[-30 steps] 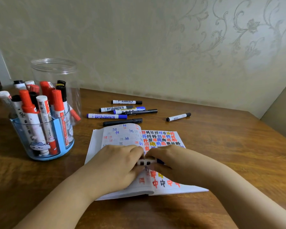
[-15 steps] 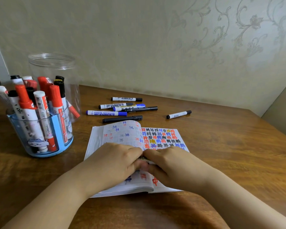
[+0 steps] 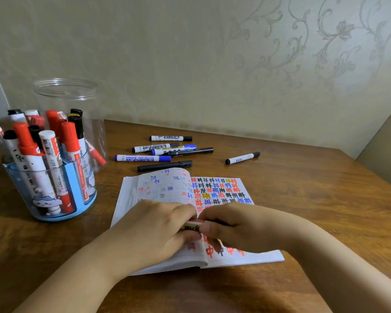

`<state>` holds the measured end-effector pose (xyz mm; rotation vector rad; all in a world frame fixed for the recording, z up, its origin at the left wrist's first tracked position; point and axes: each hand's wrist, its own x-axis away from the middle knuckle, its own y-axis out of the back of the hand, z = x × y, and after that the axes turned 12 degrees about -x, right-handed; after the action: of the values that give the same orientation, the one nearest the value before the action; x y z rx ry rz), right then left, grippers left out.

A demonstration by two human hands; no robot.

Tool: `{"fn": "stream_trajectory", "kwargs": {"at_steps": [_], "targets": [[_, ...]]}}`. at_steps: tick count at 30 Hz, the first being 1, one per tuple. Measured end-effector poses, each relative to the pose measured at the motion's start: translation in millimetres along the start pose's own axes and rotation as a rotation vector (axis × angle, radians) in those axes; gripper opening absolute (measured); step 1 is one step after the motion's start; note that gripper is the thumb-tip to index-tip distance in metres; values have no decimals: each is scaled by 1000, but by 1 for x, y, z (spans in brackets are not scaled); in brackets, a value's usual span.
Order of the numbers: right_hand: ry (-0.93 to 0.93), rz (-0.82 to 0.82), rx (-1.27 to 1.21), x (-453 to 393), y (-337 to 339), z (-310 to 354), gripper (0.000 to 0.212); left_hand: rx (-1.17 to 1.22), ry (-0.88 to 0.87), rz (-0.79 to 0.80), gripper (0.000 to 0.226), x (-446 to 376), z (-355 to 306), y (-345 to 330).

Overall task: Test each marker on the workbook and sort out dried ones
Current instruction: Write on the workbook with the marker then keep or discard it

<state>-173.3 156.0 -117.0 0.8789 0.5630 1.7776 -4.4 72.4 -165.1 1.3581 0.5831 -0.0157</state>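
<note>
An open workbook [image 3: 221, 190] lies on the wooden table, its right page covered with coloured test marks. Over its lower half my left hand [image 3: 154, 227] and my right hand [image 3: 242, 227] meet, both gripping one marker [image 3: 193, 225] between them; only a short white and pinkish piece of it shows, the rest is hidden by my fingers. Beyond the workbook several capped markers lie loose: a blue one [image 3: 142, 158], a black one [image 3: 165, 166] and a white one with a black cap [image 3: 243, 158] off to the right.
A blue and clear holder [image 3: 54, 199] full of red, black and white markers stands at the left, with a clear plastic jar [image 3: 66, 91] behind it. The patterned wall runs along the table's far edge.
My hands stayed together on the marker over the workbook. The marker's white barrel was more exposed a second ago; my fingers now cover most of it. The camera view shifted slightly.
</note>
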Motion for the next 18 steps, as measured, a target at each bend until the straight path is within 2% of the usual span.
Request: {"fn": "stream_trajectory", "kwargs": {"at_steps": [10,13,16,18], "targets": [[160,-178,-37,-1,-13,-11,33,11,-86,-30,32,1,2,-2],[143,-224,67,-3,-16,-13,35,-35,-67,-26,33,1,4,-6],[222,-302,349,3,-11,-12,39,29,48,23,27,-2,0,-1],[186,-425,209,9,-4,-11,46,319,258,140,26,-3,-2,7]]}}
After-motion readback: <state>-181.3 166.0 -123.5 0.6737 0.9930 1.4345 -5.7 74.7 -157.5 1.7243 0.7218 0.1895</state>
